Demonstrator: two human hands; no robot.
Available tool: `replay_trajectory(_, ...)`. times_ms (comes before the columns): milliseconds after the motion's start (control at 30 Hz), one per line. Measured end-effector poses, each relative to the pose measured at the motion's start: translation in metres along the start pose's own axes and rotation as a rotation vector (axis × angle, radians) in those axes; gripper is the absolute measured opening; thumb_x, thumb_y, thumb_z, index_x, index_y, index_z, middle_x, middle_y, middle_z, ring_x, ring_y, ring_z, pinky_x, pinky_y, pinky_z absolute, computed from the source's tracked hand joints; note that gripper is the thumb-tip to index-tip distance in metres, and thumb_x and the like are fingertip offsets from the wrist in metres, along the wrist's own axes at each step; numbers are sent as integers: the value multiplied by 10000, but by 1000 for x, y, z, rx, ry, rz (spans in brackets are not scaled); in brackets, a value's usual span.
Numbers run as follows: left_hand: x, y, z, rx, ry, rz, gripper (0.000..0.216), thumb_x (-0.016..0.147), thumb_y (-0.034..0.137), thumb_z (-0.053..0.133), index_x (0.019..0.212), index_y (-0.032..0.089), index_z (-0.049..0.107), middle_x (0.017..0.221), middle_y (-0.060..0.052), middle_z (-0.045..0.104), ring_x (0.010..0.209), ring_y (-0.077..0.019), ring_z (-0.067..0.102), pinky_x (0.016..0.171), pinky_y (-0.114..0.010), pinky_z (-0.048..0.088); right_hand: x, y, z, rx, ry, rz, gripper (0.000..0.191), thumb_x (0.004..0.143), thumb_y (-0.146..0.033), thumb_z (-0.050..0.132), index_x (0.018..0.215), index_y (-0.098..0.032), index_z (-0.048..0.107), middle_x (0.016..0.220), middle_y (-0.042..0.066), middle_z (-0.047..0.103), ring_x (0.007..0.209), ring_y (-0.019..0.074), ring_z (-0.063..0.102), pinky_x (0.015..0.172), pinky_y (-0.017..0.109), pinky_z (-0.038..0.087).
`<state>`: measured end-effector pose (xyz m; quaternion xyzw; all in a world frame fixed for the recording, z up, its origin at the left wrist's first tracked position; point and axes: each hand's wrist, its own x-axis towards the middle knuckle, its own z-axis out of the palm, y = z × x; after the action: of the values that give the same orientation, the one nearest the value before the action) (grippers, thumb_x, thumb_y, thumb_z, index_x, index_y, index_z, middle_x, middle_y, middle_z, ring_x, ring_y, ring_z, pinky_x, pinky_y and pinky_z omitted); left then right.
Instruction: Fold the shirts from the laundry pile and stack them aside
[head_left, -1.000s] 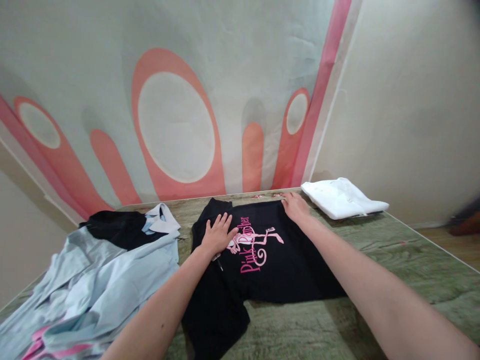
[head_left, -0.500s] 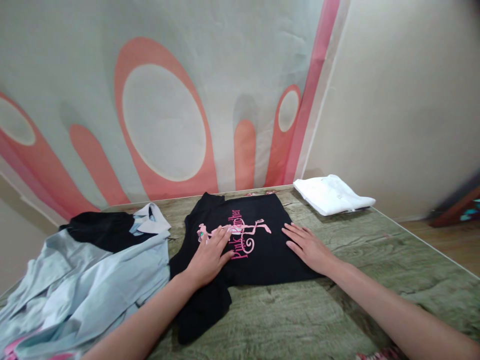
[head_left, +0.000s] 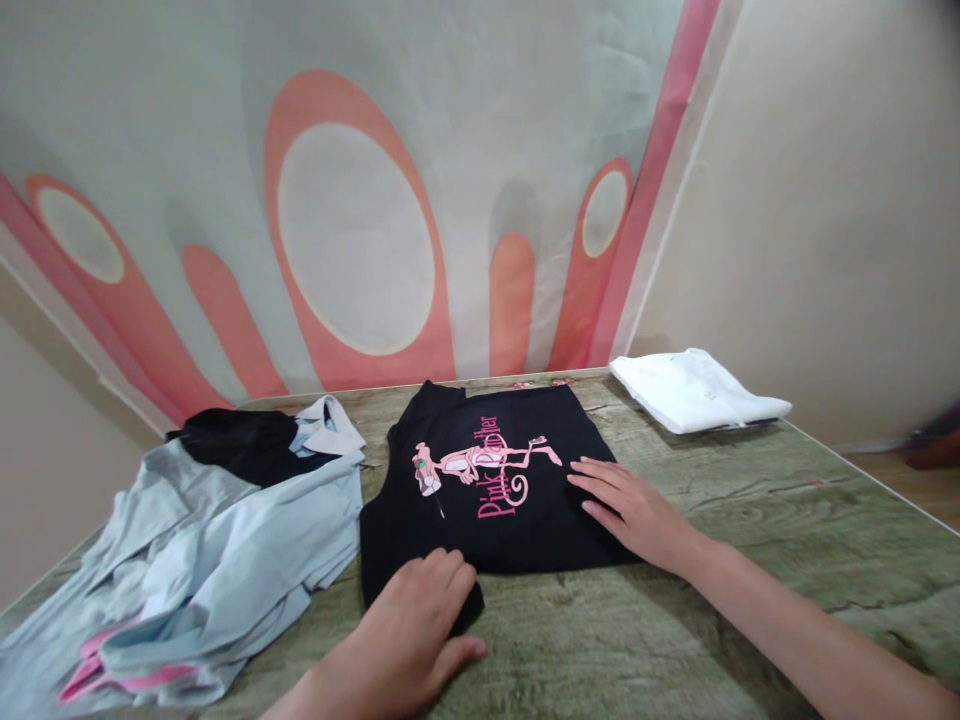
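Observation:
A black T-shirt (head_left: 495, 520) with a pink cartoon print and pink lettering lies flat in the middle of the green wood-grain table (head_left: 750, 520). My left hand (head_left: 409, 640) rests at the shirt's near left corner, fingers curled over the black fabric that sticks out there. My right hand (head_left: 634, 510) lies flat and open on the shirt's right edge, fingers pointing left across the cloth.
A pile of light blue shirts (head_left: 195, 570) with a black garment (head_left: 247, 445) and a bit of pink cloth fills the table's left side. A folded white garment (head_left: 697, 390) sits at the far right by the wall. A painted wall runs behind the table.
My left hand has slid from the printed chest back toward me to the shirt's near left corner. The loose black fabric near me is now mostly tucked in. My right hand has hardly moved.

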<state>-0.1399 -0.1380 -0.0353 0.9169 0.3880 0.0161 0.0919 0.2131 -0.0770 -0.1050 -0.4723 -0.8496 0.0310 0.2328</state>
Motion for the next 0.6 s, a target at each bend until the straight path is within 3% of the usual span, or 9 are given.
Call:
replay_trajectory(200,3,-6,1,15,-108,-21,114,895,186,448,940,209,550,956,-58,615,850,-213,582,748,-314,465,4,2,8,-11,-143,53,500,966,-430,399,1444,-286,380,1507,54,375,1392,229,327,1130,508,294)
replay_trajectory(367,-5,-14,-16,-206,-134,-37,101,822,132,524,868,214,561,813,17,628,720,-147,576,642,-230,413,3,11,5,-16,-195,62,519,972,-458,369,1466,-302,333,1522,32,347,1416,211,273,1145,496,267)
replay_trajectory(467,-5,-21,-21,-376,-176,-9,111,871,241,556,774,204,598,719,36,622,647,-114,573,595,-199,407,3,11,2,-11,-188,52,507,966,-444,392,1453,-309,359,1506,35,378,1402,221,306,1135,506,285)
replay_trajectory(533,-1,-28,-17,-438,-75,-39,249,929,326,497,752,195,614,732,20,639,675,-117,600,631,-201,446,3,5,0,-7,-153,39,472,967,-395,409,1431,-307,403,1481,42,419,1382,226,347,1125,507,304)
replay_trajectory(600,5,-38,-8,-399,137,-115,276,970,335,416,897,203,646,936,-24,681,886,-153,635,801,-246,487,4,-8,-1,9,-136,6,451,967,-338,419,1417,-312,425,1470,39,436,1370,222,367,1125,500,307)
